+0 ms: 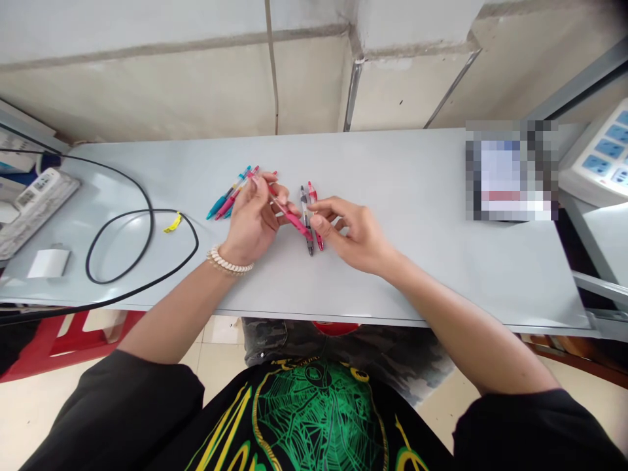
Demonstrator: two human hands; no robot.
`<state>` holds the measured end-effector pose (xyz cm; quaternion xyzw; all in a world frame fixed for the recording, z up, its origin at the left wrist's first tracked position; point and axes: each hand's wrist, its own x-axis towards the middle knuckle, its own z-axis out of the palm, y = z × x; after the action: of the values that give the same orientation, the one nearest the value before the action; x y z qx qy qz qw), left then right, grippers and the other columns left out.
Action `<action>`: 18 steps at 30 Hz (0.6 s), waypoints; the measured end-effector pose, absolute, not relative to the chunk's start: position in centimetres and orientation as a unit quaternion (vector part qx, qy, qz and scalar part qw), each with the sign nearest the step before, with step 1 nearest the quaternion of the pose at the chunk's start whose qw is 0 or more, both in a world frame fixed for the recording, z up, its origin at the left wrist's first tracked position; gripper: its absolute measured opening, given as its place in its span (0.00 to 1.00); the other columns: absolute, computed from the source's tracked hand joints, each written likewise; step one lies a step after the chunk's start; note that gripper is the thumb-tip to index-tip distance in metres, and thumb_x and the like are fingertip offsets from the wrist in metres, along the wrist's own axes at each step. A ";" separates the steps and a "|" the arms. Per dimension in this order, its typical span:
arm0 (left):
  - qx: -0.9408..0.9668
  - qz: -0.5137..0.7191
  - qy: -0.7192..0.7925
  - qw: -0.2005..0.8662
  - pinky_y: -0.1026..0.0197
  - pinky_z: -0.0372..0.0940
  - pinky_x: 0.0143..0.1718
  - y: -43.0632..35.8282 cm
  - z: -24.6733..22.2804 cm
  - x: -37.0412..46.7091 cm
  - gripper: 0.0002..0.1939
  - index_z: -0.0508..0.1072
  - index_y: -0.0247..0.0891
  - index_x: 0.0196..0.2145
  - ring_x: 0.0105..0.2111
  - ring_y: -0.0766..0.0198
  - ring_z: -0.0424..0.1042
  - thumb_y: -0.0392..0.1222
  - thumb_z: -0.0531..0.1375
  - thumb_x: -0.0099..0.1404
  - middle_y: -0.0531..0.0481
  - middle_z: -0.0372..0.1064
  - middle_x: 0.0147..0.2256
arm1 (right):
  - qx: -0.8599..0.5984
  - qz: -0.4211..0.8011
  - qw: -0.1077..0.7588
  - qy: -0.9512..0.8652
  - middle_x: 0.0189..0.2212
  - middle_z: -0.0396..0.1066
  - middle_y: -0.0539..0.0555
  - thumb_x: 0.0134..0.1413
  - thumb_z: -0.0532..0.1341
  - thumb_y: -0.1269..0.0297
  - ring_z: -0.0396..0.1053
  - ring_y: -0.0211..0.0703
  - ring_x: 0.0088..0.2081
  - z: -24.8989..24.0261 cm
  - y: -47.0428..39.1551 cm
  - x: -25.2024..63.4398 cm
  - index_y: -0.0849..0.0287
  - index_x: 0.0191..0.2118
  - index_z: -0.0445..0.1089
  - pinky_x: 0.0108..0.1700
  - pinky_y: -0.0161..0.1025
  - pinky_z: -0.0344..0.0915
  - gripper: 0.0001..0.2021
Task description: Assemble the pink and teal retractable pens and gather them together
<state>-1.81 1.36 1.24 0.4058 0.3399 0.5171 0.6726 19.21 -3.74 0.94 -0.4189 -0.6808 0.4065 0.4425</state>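
Observation:
Over the middle of the grey table [417, 261], both my hands grip one pink pen [289, 216]. My left hand [252, 219] has its clear upper part and my right hand [350, 232] pinches its pink lower end. Behind my left hand lies a small bunch of teal and pink pens [228, 199] on the table. Between my hands a black pen [307, 222] and a red pen [314, 216] rest side by side on the tabletop.
A black cable [147, 242] loops across the table's left part, carrying a yellow tag [173, 224]. A white adapter [48, 263] and a power strip [34, 199] lie far left. A blurred box [510, 170] and a white socket block [601, 160] stand at right.

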 end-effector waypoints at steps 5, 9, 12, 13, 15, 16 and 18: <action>0.407 0.533 0.397 0.627 0.62 0.51 0.21 2.5 3.0 -4.1 0.28 0.69 0.44 0.35 0.18 0.70 0.52 0.72 0.55 0.75 0.58 0.53 0.20 | -0.440 0.341 0.532 -0.638 0.31 0.76 0.51 0.74 0.58 0.40 0.72 0.36 0.32 1.7 -3.6 19.8 0.56 0.39 0.74 0.34 0.36 0.68 0.23; 0.462 0.575 0.408 0.537 0.63 0.44 0.23 2.8 3.2 -5.2 0.33 0.58 0.42 0.26 0.18 0.73 0.41 0.71 0.46 0.77 0.59 0.36 0.18 | -0.441 0.313 0.550 -0.636 0.28 0.72 0.49 0.75 0.57 0.40 0.69 0.35 0.29 1.9 -3.7 19.7 0.56 0.35 0.72 0.33 0.37 0.66 0.25; 0.488 0.581 0.441 0.479 0.61 0.48 0.24 3.0 2.5 -5.9 0.34 0.62 0.43 0.25 0.18 0.70 0.52 0.71 0.44 0.77 0.57 0.38 0.17 | -0.438 0.305 0.538 -0.653 0.26 0.69 0.48 0.75 0.56 0.38 0.68 0.35 0.28 1.7 -3.8 19.5 0.56 0.34 0.71 0.32 0.37 0.64 0.26; 0.495 0.581 0.441 0.472 0.60 0.50 0.24 3.1 2.3 -6.1 0.34 0.63 0.44 0.25 0.18 0.68 0.56 0.72 0.43 0.76 0.56 0.39 0.16 | -0.438 0.304 0.532 -0.657 0.25 0.68 0.48 0.75 0.56 0.38 0.68 0.35 0.28 1.6 -3.8 19.4 0.55 0.34 0.71 0.31 0.37 0.63 0.26; 0.512 0.581 0.421 0.472 0.60 0.50 0.23 3.3 1.9 -6.3 0.36 0.64 0.44 0.23 0.18 0.68 0.60 0.73 0.42 0.76 0.56 0.39 0.16 | -0.435 0.302 0.524 -0.666 0.24 0.66 0.48 0.75 0.55 0.37 0.67 0.36 0.28 1.4 -3.8 19.3 0.55 0.34 0.71 0.31 0.37 0.61 0.27; 0.521 0.579 0.410 0.475 0.60 0.49 0.22 3.3 1.9 -6.3 0.36 0.63 0.44 0.22 0.17 0.69 0.58 0.73 0.43 0.75 0.56 0.39 0.16 | -0.435 0.299 0.521 -0.671 0.24 0.66 0.48 0.76 0.54 0.38 0.67 0.36 0.28 1.4 -3.8 19.3 0.55 0.34 0.70 0.31 0.37 0.61 0.27; 0.532 0.577 0.404 0.470 0.60 0.45 0.21 3.4 1.9 -6.2 0.36 0.58 0.44 0.21 0.15 0.70 0.50 0.75 0.47 0.73 0.57 0.36 0.15 | -0.434 0.289 0.514 -0.681 0.23 0.65 0.48 0.77 0.54 0.40 0.65 0.35 0.26 1.3 -3.8 19.3 0.55 0.32 0.69 0.30 0.37 0.59 0.27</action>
<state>-6.23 3.35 1.93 0.5316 0.4036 0.5773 0.4703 19.34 -3.85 1.34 -0.4339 -0.6812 0.2889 0.5140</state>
